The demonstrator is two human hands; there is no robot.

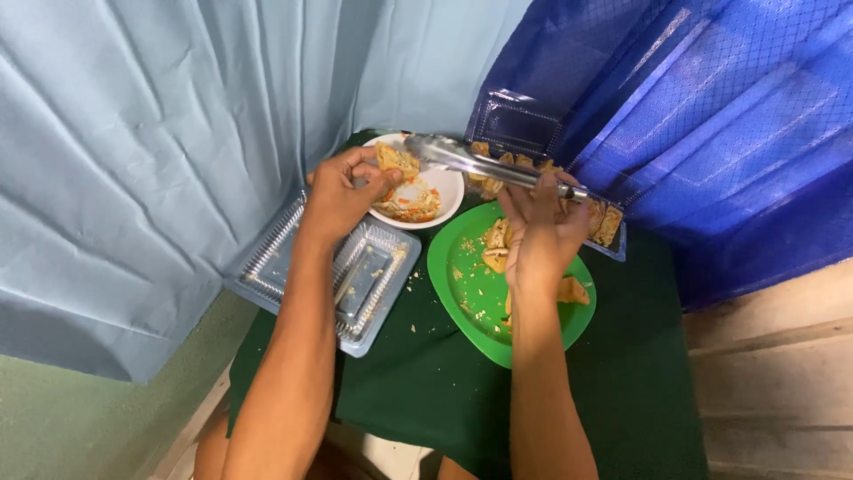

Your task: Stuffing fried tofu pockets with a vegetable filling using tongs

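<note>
While both forearms reach forward from the bottom of the view over the dark green cloth-covered worktop [426, 391], the left hand [338, 200] is curled shut around a golden fried pastry piece [396, 160], lifted over the round white bowl [444, 182] of rice and chopped vegetables. The right hand [538, 231] is closed around the handles of long silver metal tongs [484, 163], whose tips point left toward that pastry; whether they touch it I cannot tell. Pale blue and deep blue plastic sheets hang behind. An empty clear plastic tray [355, 276] lies under the left forearm, a bright green oval plate [462, 284] with pastry scraps under the right, and a clear container [609, 227] of more pastries sits just behind.
</note>
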